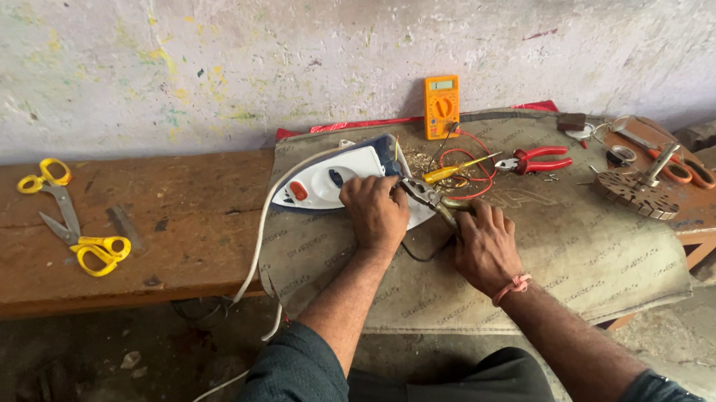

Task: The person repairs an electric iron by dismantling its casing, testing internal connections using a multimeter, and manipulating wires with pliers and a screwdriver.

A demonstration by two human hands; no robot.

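Right grip (485, 247) clamps pliers (425, 195) – iron (331, 178) just left (under left hand (376, 212)).

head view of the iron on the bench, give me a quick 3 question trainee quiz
1. True or false: the left hand rests on the white and blue iron.
2. Which tool lies right of the yellow screwdriver? A) red-handled pliers B) hammer C) saw
3. What colour are the handles of the two scissors on the bare wooden bench?

Key: 1 true. 2 A. 3 yellow. The right hand grips a plier-like tool.
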